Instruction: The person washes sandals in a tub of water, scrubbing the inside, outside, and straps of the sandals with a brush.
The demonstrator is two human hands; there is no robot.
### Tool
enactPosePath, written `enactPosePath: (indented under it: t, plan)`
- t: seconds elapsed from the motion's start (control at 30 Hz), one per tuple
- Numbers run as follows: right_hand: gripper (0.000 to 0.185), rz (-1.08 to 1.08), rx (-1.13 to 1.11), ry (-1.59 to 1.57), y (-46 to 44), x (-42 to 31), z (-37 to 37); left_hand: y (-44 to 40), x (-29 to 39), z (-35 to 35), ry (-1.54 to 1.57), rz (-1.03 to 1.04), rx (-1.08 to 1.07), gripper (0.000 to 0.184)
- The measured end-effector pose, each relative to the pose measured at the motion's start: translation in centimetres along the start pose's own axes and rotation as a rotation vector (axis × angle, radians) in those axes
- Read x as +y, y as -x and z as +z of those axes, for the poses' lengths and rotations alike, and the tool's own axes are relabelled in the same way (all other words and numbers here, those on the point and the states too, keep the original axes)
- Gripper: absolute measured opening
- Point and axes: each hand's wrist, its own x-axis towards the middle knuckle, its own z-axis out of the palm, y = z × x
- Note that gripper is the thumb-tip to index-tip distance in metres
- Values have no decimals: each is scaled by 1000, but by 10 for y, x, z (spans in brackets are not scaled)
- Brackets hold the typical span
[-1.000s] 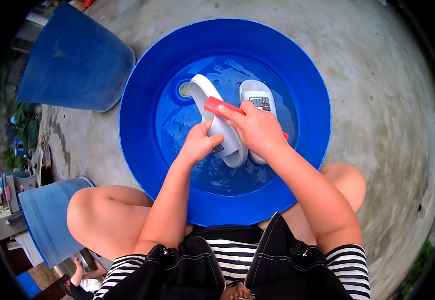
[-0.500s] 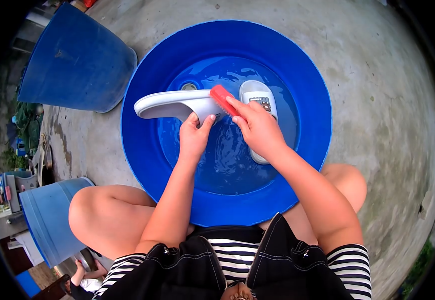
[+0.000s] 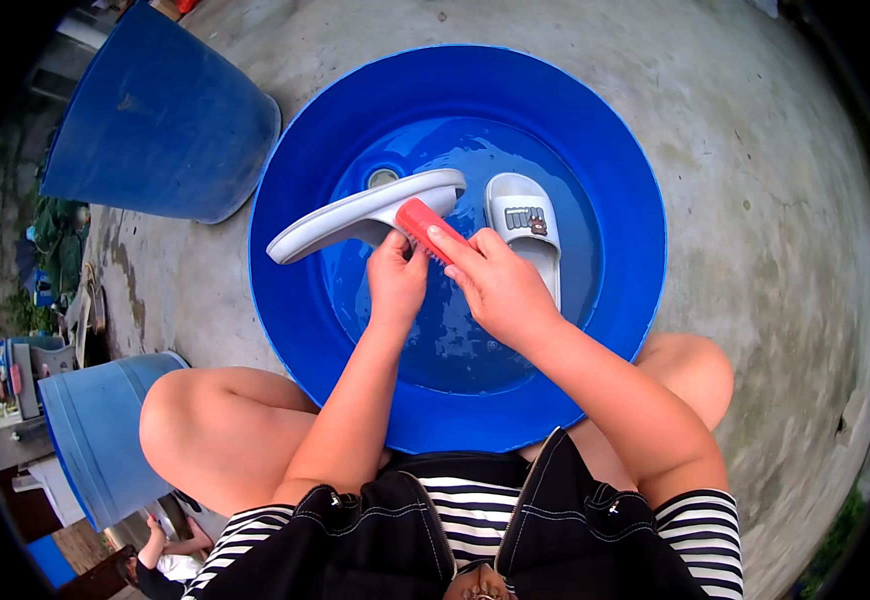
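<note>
My left hand [image 3: 396,283] grips a white slide sandal [image 3: 340,222] by its strap, holding it on its side above the water. In my right hand [image 3: 507,287] is a red scrub brush [image 3: 427,228], its bristles facing down against the strap area close to my left fingers. Part of the strap is hidden behind the brush and my hand. A second white slide sandal [image 3: 525,222], with a small decoration on its strap, rests in the blue tub [image 3: 455,425]. Shallow water [image 3: 455,345] covers the tub's bottom.
A large dark blue barrel [image 3: 160,125] lies tilted at upper left. Nearer my left knee stands a lighter blue bucket [image 3: 115,435]. Concrete floor [image 3: 755,230] surrounds the tub. Another person [image 3: 170,555] is partly visible at lower left.
The brush has moved down and left along the held sandal, together with my right hand. The sandal has tilted, its right end now higher and showing beyond the brush.
</note>
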Motion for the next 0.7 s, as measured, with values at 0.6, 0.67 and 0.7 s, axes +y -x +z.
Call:
enactPosePath:
  t: [0.6, 0.67, 0.7]
  plan:
    - [43, -14, 57, 60, -2, 9, -1, 2, 11, 5, 143, -66, 61, 22]
    - [43, 12, 45, 56, -3, 9, -4, 1, 4, 0, 189, -105, 51, 23]
    - [43, 35, 33, 56, -4, 11, -6, 2, 7, 1, 189, -107, 49, 23]
